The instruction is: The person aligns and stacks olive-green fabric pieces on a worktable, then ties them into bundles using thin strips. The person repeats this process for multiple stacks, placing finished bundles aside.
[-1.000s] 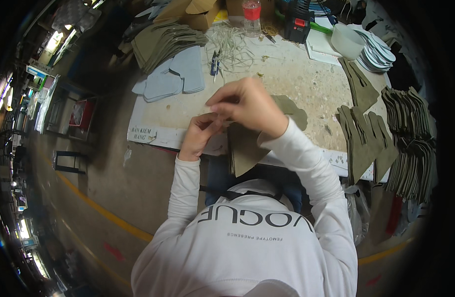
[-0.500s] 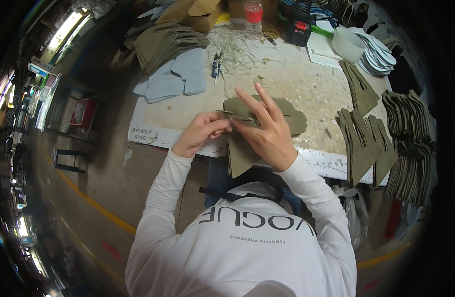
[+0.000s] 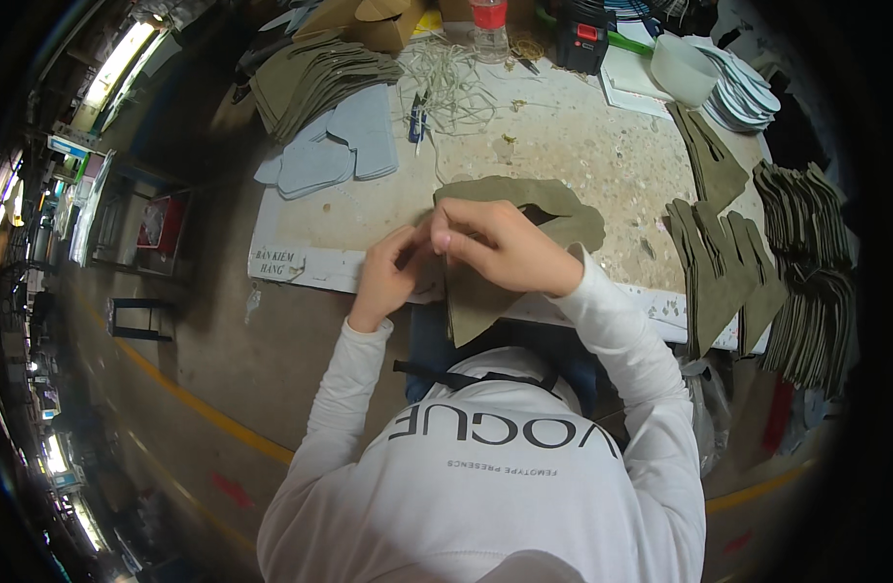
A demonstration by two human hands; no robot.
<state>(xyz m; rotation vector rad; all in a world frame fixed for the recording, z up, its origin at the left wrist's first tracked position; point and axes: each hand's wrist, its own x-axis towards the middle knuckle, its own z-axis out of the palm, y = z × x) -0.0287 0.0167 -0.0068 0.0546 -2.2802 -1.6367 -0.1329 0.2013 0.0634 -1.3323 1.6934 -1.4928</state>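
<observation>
An olive-green cut fabric piece lies over the table's front edge, its pointed corner hanging down toward me. A dark slit opens in its far, scalloped part. At the piece's left edge my left hand and my right hand meet, fingers curled in and touching. Both are closed; whatever thin thing they pinch is hidden behind the right hand's fingers. The right hand lies palm-down across the fabric, its thumb pressed to the forefinger.
A pale worktable holds a heap of light strips, a blue-handled tool, grey-blue cut pieces and stacked olive pieces. Olive stacks line the right edge. A bottle and white bowl stand at the back.
My right hand's raised, spread fingers have folded down and closed beside the left hand. The thin strip seen between the hands is now hidden. The fabric piece has hardly moved.
</observation>
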